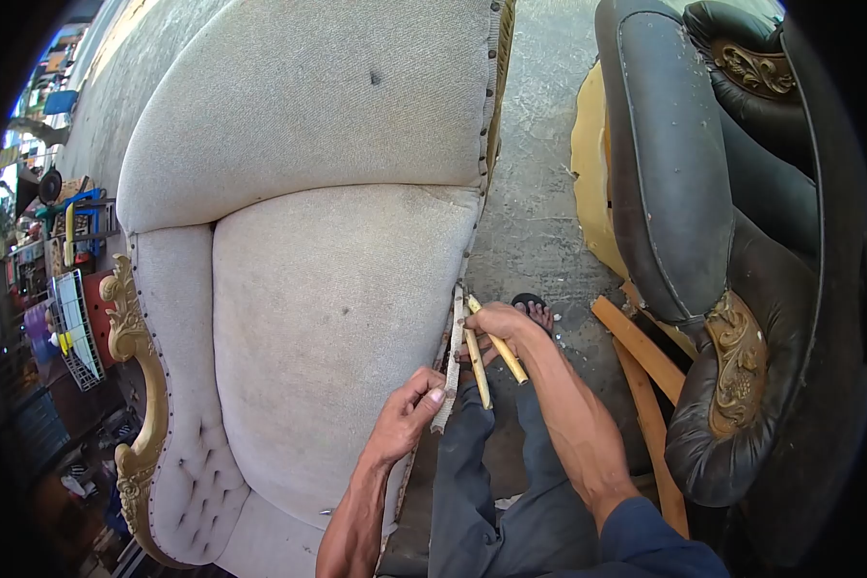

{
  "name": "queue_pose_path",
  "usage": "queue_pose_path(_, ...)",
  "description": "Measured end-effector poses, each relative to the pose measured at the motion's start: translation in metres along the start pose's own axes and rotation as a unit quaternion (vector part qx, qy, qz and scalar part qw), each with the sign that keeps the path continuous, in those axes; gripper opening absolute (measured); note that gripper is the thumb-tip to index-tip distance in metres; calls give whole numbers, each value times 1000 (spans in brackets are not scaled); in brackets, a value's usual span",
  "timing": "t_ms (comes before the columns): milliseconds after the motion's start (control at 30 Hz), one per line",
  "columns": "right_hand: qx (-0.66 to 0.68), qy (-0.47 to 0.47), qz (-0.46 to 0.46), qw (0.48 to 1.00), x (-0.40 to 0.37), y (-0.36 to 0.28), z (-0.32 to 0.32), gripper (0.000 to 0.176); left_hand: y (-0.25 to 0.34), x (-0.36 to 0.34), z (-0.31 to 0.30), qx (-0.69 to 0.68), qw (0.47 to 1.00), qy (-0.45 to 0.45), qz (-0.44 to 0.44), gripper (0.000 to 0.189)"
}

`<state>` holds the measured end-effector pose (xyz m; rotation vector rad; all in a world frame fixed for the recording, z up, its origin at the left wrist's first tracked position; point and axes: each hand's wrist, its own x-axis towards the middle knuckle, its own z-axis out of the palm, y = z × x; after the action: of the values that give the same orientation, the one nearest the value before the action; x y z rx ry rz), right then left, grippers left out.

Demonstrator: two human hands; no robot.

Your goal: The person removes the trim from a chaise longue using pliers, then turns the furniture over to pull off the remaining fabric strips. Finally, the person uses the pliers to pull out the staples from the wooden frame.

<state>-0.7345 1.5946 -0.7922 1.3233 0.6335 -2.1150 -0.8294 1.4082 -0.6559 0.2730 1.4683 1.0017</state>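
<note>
A large sofa (328, 289) in worn beige fabric lies in front of me, with dark studs along its near edge. My left hand (409, 414) is closed, pinching a pale studded trim strip (454, 361) that hangs partly loose at that edge. Just to the right, my right hand (506, 326) is closed around two yellow wooden sticks (508, 358), which look like tool handles. One points down beside the strip, the other slants out below the hand. Their working ends, if any, are hidden by my fingers or too small to make out.
A dark leather sofa (669, 164) with carved gold trim stands on the right. Wooden boards (641, 347) lean beside it. My sandalled foot (535, 310) is on the concrete floor (539, 222). Carved gold woodwork (144, 433) edges the beige sofa; clutter and a wire rack (75, 328) lie beyond.
</note>
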Motion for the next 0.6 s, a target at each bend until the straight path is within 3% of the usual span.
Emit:
queue_pose_path(133,19,53,-17,998,8,4,-1,25,0,3,2,29,1000,-4,5,19)
queue_pose_path(200,-46,89,-68,993,11,16,5,22,-1,1,-1,41,999,-8,17,20)
queue_pose_path(300,-69,162,-93,980,18,31,25,25,-1,0,-1,66,998,-15,5,20)
queue_pose_path(333,-154,194,-99,964,18,33,29,28,-3,-2,-1,56,998,-20,7,20)
queue_pose_path(367,-154,193,-96,964,23,42,33,28,-5,-4,-2,47,999,-24,7,20)
queue_pose_path(433,-119,251,-222,935,48,69,39,35,-6,-4,-1,53,998,-26,10,21)
queue_pose_path(467,-180,309,-278,891,75,91,36,42,-7,-6,-1,59,998,-29,12,21)
queue_pose_path(567,-109,293,-278,908,85,92,35,40,-10,-10,1,44,999,-14,-5,28)
queue_pose_path(600,-161,337,-336,865,83,89,39,30,-9,-12,2,44,999,-13,-7,28)
